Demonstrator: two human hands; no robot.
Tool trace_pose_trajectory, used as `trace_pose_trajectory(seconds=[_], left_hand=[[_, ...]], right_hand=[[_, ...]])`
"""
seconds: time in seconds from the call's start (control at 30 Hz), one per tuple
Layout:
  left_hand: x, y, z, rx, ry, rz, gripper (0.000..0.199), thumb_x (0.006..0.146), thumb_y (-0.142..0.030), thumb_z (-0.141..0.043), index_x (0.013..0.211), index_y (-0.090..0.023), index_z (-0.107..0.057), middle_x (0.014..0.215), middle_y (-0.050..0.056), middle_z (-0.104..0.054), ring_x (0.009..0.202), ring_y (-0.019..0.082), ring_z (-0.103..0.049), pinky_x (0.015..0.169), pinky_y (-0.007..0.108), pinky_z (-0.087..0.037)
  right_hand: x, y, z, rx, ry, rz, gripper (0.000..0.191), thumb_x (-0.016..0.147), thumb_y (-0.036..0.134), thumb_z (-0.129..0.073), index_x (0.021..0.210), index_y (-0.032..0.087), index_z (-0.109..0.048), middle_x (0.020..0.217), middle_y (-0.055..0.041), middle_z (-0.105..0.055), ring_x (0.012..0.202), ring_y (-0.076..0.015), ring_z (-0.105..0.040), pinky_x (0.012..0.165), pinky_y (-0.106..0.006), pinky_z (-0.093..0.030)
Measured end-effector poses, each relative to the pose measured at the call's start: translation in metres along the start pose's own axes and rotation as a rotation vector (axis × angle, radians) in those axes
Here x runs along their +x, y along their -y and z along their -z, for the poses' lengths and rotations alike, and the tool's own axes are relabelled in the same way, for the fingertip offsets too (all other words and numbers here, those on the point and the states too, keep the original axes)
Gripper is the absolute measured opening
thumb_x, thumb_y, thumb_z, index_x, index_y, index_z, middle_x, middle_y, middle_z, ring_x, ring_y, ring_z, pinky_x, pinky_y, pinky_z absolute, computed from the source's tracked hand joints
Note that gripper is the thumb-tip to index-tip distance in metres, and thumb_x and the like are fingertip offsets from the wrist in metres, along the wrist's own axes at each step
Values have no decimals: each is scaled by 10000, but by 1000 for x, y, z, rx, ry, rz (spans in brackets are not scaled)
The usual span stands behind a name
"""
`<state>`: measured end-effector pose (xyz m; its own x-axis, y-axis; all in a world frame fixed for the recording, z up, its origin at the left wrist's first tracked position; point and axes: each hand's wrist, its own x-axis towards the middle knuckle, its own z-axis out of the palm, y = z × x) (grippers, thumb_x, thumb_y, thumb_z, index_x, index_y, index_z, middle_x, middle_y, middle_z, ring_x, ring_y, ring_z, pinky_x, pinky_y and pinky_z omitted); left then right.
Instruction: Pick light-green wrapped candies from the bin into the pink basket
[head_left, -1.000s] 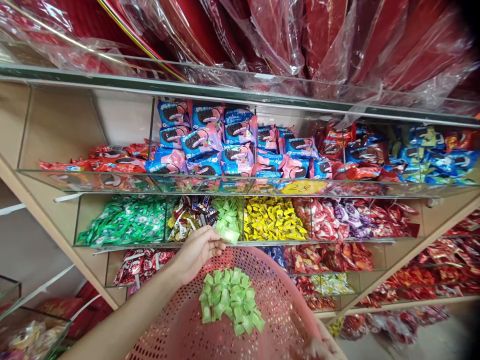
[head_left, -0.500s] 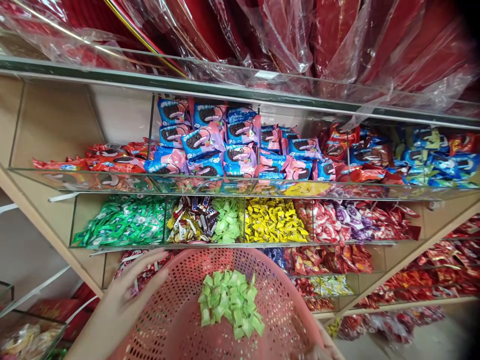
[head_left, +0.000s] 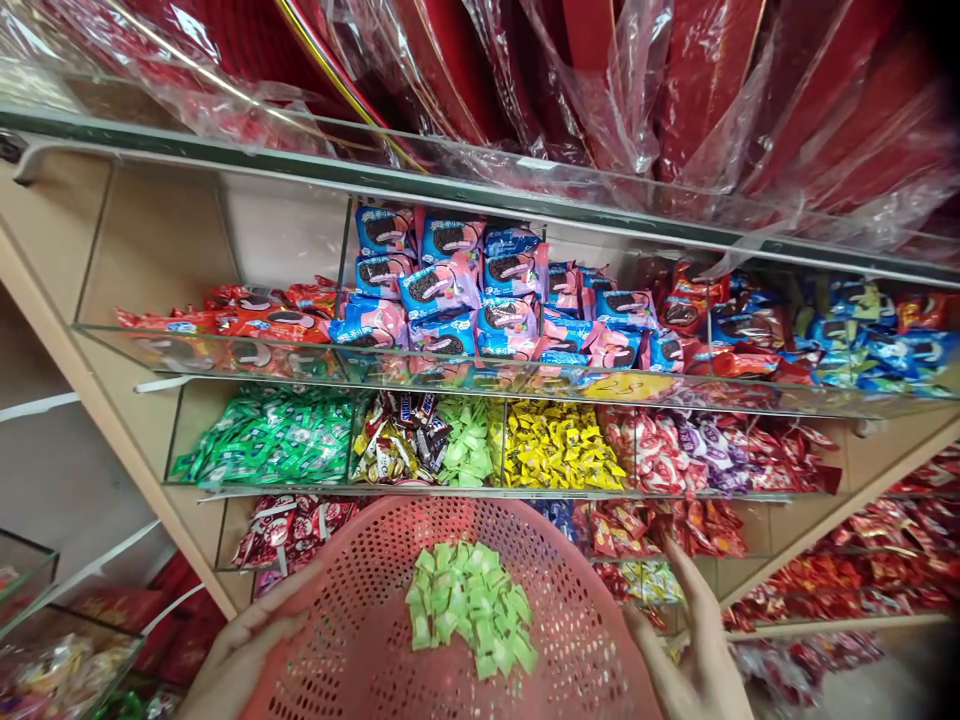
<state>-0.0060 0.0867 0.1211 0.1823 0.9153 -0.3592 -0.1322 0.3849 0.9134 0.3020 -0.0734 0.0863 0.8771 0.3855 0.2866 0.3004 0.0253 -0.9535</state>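
Note:
A red plastic basket (head_left: 360, 610) with round holes is at the bottom middle, its mouth facing me. Small light-green wrapped candies (head_left: 472, 608) lie in a heap inside it. At the basket's left side is my left hand (head_left: 251, 650), its fingers along the outside of the rim. My right hand (head_left: 694, 640) holds the opposite side, thumb against the rim and a finger stretched up beyond it. Both palms are partly hidden or cut off by the lower edge. Similar light-green candies (head_left: 465, 440) fill part of a shelf bin just above the basket.
Glass-fronted shelves hold green candies (head_left: 270, 440), yellow candies (head_left: 562, 445) and blue-and-pink cookie packs (head_left: 442, 285). A glass ledge (head_left: 420, 490) runs close above the basket rim. Red goods in clear plastic (head_left: 570, 80) are overhead. A slanted wooden side panel (head_left: 112, 440) stands left.
My right hand has come up from the lower edge along the basket's right side. My left hand has moved lower against the left rim. The shelves have shifted slightly right in view.

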Motion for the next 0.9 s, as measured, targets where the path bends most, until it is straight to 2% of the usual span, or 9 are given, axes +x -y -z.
trace_pose_trajectory(seconds=[0.1,0.17,0.2,0.27,0.33,0.43,0.6,0.77,0.9], left_hand=[[1,0,1,-47,14,28,270,509,-278,-646,752,-364,-724,698,-35,-739,859,330,-671,680,428,-522],[3,1,3,-63,17,44,308,491,-278,-655,777,-368,-727,714,-34,-742,862,332,-669,672,429,-524],[5,2,4,-69,19,53,324,485,-281,-659,788,-375,-728,722,-35,-743,864,333,-669,674,431,-524],[8,6,8,-77,22,72,339,465,-283,-675,782,-391,-729,722,-39,-744,863,339,-668,690,439,-523],[12,9,11,-82,26,86,329,442,-278,-692,744,-404,-729,718,-46,-743,867,348,-665,713,449,-519],[14,14,16,-84,27,87,326,447,-280,-696,735,-430,-724,728,-63,-743,897,350,-656,733,459,-515],[16,16,16,-67,12,58,436,474,-284,-688,881,-440,-712,742,-58,-745,920,358,-647,743,480,-514],[18,16,16,-44,-8,41,346,489,-287,-668,802,-423,-722,722,-50,-744,904,351,-654,686,456,-529],[20,14,16,-43,-13,48,336,478,-274,-672,774,-424,-726,732,-56,-744,903,352,-653,713,455,-524]], right_hand=[[24,60,-31,-147,360,324,413,762,281,-597,1174,254,-574,1223,-62,-567,1118,-270,-479,934,-394,-336],[36,94,-68,-333,585,710,264,848,222,-491,1074,235,-626,1091,-74,-627,1003,-245,-522,872,-389,-354],[40,106,-90,-473,656,857,251,874,193,-444,1031,226,-637,1031,-76,-641,944,-235,-526,828,-385,-358],[47,120,-136,-789,678,1058,244,888,145,-414,923,185,-652,901,-96,-656,898,-247,-512,786,-395,-336],[53,121,-176,-1071,722,1179,231,872,108,-431,909,131,-657,923,-140,-661,970,-266,-490,820,-400,-309],[61,110,-214,-1295,774,1121,239,837,58,-458,830,113,-691,834,-149,-690,927,-271,-528,818,-406,-296],[71,94,-236,-1355,745,982,264,803,15,-452,827,102,-699,851,-173,-696,861,-291,-576,699,-400,-337],[72,106,-233,-1295,716,921,318,818,-10,-386,867,96,-682,897,-198,-677,882,-276,-586,677,-376,-380],[63,115,-204,-1192,693,922,322,865,37,-341,1027,97,-612,976,-195,-639,876,-247,-594,637,-314,-405]])
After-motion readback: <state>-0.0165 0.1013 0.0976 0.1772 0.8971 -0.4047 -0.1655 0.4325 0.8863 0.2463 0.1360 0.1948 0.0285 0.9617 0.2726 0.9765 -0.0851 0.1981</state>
